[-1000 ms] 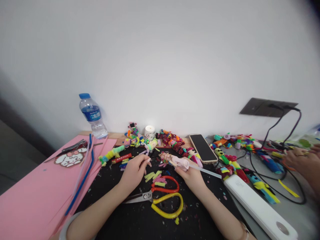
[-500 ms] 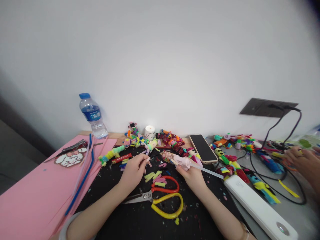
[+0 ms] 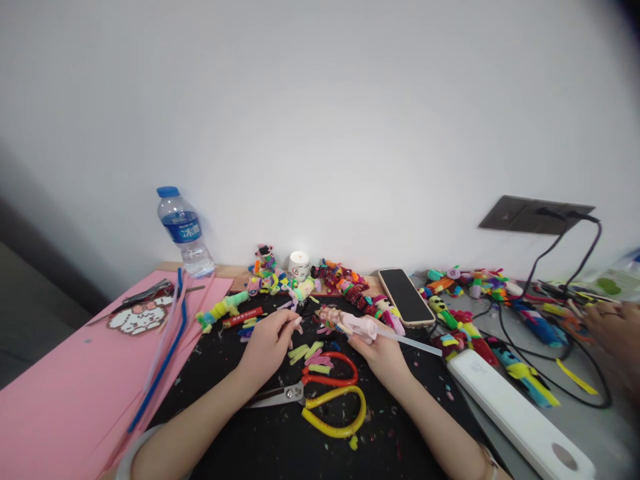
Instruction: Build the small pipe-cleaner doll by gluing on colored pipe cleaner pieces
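Observation:
My right hand [image 3: 383, 350] grips a pale pink glue gun [image 3: 361, 326] with a clear glue stick [image 3: 410, 343] poking out behind it; its tip points left at a small colourful pipe-cleaner figure [image 3: 330, 316]. My left hand [image 3: 270, 340] pinches a short pipe-cleaner piece [image 3: 295, 319] between thumb and fingers, just left of the figure. Both hands hover over the black mat [image 3: 280, 433]. Cut pipe-cleaner bits [image 3: 313, 355] lie below the hands.
Red and yellow scissors [image 3: 327, 393] lie near me. Pink sheets [image 3: 65, 387] with pipe cleaners lie left, a water bottle [image 3: 183, 232] behind. A phone [image 3: 406, 296], candle [image 3: 299, 265], finished figures [image 3: 345, 280], white box [image 3: 520, 413] and cables [image 3: 555, 380] sit right. Another person's hand [image 3: 613, 330] is at far right.
My hands have barely moved; the glue gun shifted slightly left toward the figure. The other person's hand at the right edge drew back to the right.

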`<state>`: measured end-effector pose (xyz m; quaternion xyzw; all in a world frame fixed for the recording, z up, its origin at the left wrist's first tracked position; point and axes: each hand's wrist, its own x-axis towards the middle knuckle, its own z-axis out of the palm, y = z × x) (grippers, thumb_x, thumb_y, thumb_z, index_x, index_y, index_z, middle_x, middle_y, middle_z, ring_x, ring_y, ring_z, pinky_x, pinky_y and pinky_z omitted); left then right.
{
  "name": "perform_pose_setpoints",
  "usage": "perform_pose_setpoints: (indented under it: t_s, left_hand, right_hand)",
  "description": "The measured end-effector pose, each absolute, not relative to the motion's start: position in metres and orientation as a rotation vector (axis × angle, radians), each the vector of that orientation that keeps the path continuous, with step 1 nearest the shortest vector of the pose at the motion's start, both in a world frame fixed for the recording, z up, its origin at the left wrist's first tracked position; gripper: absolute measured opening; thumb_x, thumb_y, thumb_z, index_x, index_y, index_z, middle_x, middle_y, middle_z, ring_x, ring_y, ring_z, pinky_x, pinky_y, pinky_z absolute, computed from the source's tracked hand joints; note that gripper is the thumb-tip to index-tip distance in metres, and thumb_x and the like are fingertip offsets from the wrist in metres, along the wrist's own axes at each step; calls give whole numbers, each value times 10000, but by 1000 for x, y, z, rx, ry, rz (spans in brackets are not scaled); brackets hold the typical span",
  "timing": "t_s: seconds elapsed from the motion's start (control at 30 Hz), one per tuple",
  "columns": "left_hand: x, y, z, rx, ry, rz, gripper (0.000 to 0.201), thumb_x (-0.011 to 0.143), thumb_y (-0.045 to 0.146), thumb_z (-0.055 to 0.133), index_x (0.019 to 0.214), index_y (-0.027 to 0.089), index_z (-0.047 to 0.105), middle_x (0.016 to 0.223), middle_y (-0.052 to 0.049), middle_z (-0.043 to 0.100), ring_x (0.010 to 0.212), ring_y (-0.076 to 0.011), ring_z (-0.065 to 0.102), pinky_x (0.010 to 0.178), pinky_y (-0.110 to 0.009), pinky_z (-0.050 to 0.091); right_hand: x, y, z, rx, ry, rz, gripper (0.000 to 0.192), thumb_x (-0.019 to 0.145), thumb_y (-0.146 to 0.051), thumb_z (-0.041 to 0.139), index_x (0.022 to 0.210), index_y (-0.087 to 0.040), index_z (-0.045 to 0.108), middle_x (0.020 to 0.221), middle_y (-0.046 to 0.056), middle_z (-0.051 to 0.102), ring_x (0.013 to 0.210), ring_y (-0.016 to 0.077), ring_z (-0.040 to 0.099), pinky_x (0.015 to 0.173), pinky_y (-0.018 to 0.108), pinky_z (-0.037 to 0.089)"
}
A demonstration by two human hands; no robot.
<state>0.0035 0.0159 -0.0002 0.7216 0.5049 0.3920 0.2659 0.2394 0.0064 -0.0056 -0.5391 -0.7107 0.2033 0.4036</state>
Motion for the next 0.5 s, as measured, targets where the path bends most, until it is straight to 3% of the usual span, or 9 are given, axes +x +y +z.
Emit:
perform_pose_setpoints:
  t_s: [0.5]
  left_hand:
    - [4, 17, 2, 1949, 1374, 1077, 232, 910, 270, 412, 759, 184, 567, 554, 36, 537, 489, -137, 529, 554, -239, 385]
  right_hand:
    - [241, 7, -6, -1393, -1796, 486, 139, 766, -287, 567, 668, -196, 530, 648, 1, 569, 597, 168, 533, 565, 277, 387]
